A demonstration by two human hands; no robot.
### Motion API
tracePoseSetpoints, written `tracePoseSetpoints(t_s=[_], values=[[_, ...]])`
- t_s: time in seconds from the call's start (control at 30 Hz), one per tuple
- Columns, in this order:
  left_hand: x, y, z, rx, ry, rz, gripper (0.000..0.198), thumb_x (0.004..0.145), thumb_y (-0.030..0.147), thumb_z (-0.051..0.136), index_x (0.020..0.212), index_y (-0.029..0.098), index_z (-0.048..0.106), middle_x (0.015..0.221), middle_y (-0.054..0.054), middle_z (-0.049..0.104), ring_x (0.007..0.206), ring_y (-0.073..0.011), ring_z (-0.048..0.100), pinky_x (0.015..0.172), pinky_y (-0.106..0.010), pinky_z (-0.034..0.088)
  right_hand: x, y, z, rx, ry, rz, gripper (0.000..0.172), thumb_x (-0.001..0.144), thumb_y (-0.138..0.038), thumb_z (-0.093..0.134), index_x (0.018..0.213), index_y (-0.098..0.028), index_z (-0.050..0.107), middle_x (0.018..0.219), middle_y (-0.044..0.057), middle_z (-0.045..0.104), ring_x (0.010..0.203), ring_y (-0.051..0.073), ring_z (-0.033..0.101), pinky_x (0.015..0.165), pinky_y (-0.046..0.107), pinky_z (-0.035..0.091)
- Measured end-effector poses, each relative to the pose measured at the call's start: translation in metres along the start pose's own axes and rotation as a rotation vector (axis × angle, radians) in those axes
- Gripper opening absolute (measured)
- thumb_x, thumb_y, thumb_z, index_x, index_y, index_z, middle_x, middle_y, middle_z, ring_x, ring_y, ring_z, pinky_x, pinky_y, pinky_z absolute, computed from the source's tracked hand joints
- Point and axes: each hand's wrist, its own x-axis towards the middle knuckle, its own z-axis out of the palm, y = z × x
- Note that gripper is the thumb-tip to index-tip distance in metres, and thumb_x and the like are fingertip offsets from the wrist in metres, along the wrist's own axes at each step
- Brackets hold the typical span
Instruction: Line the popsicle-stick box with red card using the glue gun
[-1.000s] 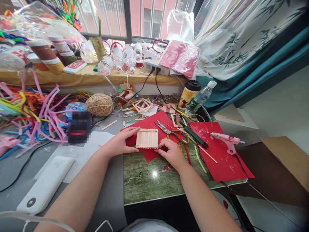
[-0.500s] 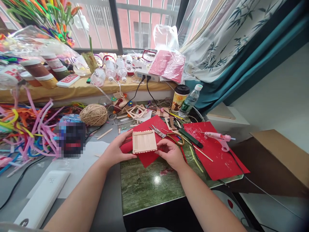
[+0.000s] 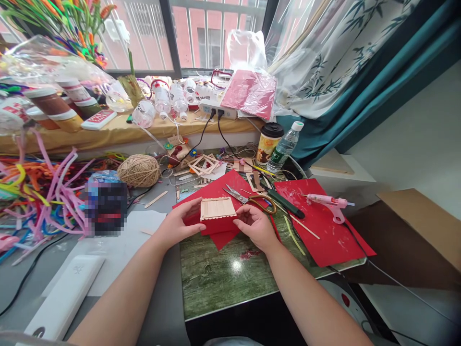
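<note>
Gripping its opposite edges, the half-curled left hand and right hand are holding the wooden stick panel between them above red paper.

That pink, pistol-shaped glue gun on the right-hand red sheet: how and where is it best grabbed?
Probably by the stubby handle of the pink pistol-shaped glue gun, coming from the near right side: it lies on the red sheet with that handle angled toward the person, while the thin nozzle points left and might be hot. The person's right hand is the nearer.
</note>
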Motion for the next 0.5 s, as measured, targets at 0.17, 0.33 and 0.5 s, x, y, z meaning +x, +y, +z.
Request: tracePoseSetpoints(t_s=[0.17, 0.33, 0.5], values=[[-0.0001, 0.0042, 0.0015, 0.015, -0.033, 0.003, 0.098, 0.078, 0.036, 0.095, 0.163, 0.028, 0.046, 0.167, -0.015, 0.050, 0.154, -0.0384, 0.049, 0.130, -0.061, 0.039, 0.0022, 0.0003, 0.0005, 0.035, 0.039, 0.016, 0.026, 0.082, -0.033, 0.086, 0.101, -0.026, 0.071, 0.097, 0.002, 0.072, 0.091, 0.021, 0.069, 0.086, 0.035, 0.058], [-0.0007, 0.0039, -0.0001, 0.070, -0.016, -0.021, 0.090, 0.082, 0.037, 0.091, 0.162, 0.030, 0.048, 0.165, -0.012, 0.053, 0.151, -0.0373, 0.053, 0.128, -0.060, 0.041, 0.0020, 0.0007, 0.0002, 0.055, 0.046, 0.016, 0.027, 0.082, -0.035, 0.088, 0.103, -0.027, 0.073, 0.100, 0.003, 0.073, 0.095, 0.022, 0.069, 0.091, 0.037, 0.058], [0.0001, 0.0000, -0.0029, 0.030, -0.028, -0.015, 0.089, 0.084, 0.037, 0.089, 0.162, 0.031, 0.047, 0.168, -0.011, 0.050, 0.153, -0.0376, 0.050, 0.129, -0.059, 0.041, 0.0011, -0.0004, -0.0013, 0.065, 0.016, 0.016, 0.029, 0.082, -0.036, 0.089, 0.105, -0.028, 0.073, 0.101, 0.003, 0.073, 0.096, 0.022, 0.069, 0.090, 0.037, 0.058]])
